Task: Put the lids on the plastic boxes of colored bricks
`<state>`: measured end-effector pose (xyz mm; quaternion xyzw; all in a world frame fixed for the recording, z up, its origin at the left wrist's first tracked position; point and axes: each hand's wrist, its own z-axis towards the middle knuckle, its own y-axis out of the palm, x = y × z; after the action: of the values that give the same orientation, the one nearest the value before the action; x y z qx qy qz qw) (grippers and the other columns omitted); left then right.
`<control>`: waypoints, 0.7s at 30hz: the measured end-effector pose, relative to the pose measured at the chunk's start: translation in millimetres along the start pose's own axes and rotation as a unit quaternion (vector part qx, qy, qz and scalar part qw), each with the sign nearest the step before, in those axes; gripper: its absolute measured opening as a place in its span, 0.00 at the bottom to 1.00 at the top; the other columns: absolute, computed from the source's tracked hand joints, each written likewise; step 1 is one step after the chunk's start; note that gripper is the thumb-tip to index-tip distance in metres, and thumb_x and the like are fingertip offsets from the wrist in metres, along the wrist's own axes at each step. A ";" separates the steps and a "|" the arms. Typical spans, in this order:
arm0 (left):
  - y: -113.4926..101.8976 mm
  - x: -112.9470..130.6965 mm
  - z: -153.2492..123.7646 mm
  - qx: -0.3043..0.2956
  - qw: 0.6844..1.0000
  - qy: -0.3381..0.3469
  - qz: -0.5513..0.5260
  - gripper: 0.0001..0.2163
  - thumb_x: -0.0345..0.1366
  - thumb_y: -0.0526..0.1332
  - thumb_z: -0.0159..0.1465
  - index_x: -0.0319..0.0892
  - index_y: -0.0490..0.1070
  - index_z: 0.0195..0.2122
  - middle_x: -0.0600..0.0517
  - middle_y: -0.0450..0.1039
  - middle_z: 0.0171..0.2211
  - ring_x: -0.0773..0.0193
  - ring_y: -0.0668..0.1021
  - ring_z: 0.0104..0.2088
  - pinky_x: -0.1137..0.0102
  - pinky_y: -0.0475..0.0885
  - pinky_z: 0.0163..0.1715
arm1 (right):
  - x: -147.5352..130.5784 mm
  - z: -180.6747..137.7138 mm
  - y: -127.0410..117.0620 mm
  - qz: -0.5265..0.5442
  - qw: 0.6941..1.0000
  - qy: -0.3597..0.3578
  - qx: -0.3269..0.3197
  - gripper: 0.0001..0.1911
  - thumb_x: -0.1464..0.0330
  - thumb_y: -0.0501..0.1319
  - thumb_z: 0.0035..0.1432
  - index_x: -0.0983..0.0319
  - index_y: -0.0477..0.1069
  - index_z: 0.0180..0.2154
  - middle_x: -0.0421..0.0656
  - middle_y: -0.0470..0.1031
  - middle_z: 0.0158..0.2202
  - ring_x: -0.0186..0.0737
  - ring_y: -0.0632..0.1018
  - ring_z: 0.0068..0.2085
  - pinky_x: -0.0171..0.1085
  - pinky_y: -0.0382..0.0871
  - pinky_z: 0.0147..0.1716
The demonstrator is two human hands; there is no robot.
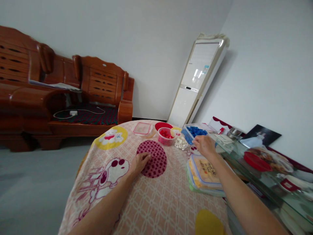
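Note:
My left hand (pixel 142 162) lies low over the dark pink checked circle printed on the tablecloth, its fingers curled together. Whatever is in them, if anything, cannot be seen. At the right, my right hand (pixel 204 145) is closed at the near corner of a clear plastic container (pixel 187 136), which looks tilted and holds many small blue pieces (pixel 196 131). Beside that container is a loose heap of small white pieces (pixel 181 143). Left of the heap stands a round pink tub (pixel 165 141) with red pieces (pixel 166 133) in it.
A red round lid (pixel 163 125) lies behind the tub, and a clear lid with a pink rim (pixel 142 128) lies to its left. Stacked lidded boxes (pixel 206 171) sit under my right forearm. A cluttered glass shelf (pixel 244 160) borders the table's right side.

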<state>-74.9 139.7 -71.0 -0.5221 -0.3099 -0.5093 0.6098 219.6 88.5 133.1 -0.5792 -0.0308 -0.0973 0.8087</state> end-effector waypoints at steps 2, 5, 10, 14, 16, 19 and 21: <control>-1.8 2.0 -1.6 0.011 0.995 -0.036 -0.089 0.22 0.55 0.56 0.62 0.39 0.77 0.34 0.48 0.78 0.28 0.59 0.79 0.28 0.67 0.73 0.30 | -22.2 -24.4 -7.2 0.015 0.997 -0.078 0.020 0.14 0.63 0.58 0.65 0.61 0.78 0.32 0.46 0.81 0.32 0.41 0.79 0.36 0.34 0.61 0.34; -5.3 5.8 -3.9 0.031 0.968 -0.078 -0.236 0.28 0.59 0.54 0.62 0.36 0.76 0.40 0.45 0.79 0.32 0.60 0.80 0.29 0.67 0.74 0.31 | -57.5 -67.2 5.4 0.053 0.985 -0.164 0.005 0.13 0.66 0.57 0.66 0.61 0.77 0.33 0.46 0.81 0.34 0.40 0.79 0.35 0.34 0.61 0.34; -6.9 12.0 -8.6 0.052 0.947 -0.104 -0.300 0.29 0.58 0.56 0.63 0.32 0.75 0.45 0.42 0.79 0.35 0.60 0.81 0.32 0.68 0.76 0.32 | -103.2 -132.1 64.0 0.101 0.961 -0.250 -0.060 0.10 0.69 0.56 0.66 0.61 0.75 0.36 0.44 0.80 0.35 0.41 0.79 0.35 0.35 0.64 0.34; -4.7 16.3 -12.0 0.047 0.946 -0.123 -0.295 0.26 0.54 0.57 0.64 0.33 0.74 0.46 0.42 0.79 0.36 0.61 0.80 0.30 0.69 0.75 0.28 | -108.2 -162.7 93.0 0.167 0.956 -0.236 -0.054 0.08 0.73 0.57 0.63 0.61 0.75 0.37 0.45 0.80 0.35 0.43 0.80 0.36 0.35 0.68 0.35; -4.9 17.8 -12.3 0.041 0.950 -0.122 -0.285 0.25 0.54 0.57 0.64 0.33 0.74 0.45 0.42 0.79 0.36 0.62 0.80 0.29 0.70 0.75 0.27 | -99.1 -175.6 98.3 0.260 0.951 -0.169 0.008 0.10 0.71 0.57 0.64 0.60 0.75 0.43 0.46 0.80 0.38 0.43 0.81 0.39 0.36 0.71 0.38; -6.3 18.4 -11.3 0.036 0.952 -0.129 -0.275 0.25 0.53 0.58 0.64 0.33 0.75 0.45 0.43 0.79 0.36 0.63 0.80 0.28 0.71 0.75 0.26 | -78.3 -201.3 105.3 0.413 0.901 0.031 0.126 0.11 0.62 0.58 0.64 0.61 0.75 0.43 0.47 0.81 0.37 0.44 0.82 0.37 0.38 0.74 0.38; -6.8 17.7 -10.6 0.031 0.953 -0.132 -0.271 0.25 0.53 0.58 0.64 0.32 0.75 0.44 0.42 0.79 0.36 0.63 0.80 0.29 0.71 0.75 0.26 | -64.1 -221.7 113.2 0.482 0.832 0.199 0.190 0.15 0.56 0.59 0.61 0.61 0.74 0.39 0.47 0.81 0.34 0.45 0.82 0.36 0.39 0.76 0.38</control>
<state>-77.8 124.8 -55.5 -0.4622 -0.5327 -0.5723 0.4183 164.7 -77.7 -55.3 -0.3237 0.3962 0.1990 0.8359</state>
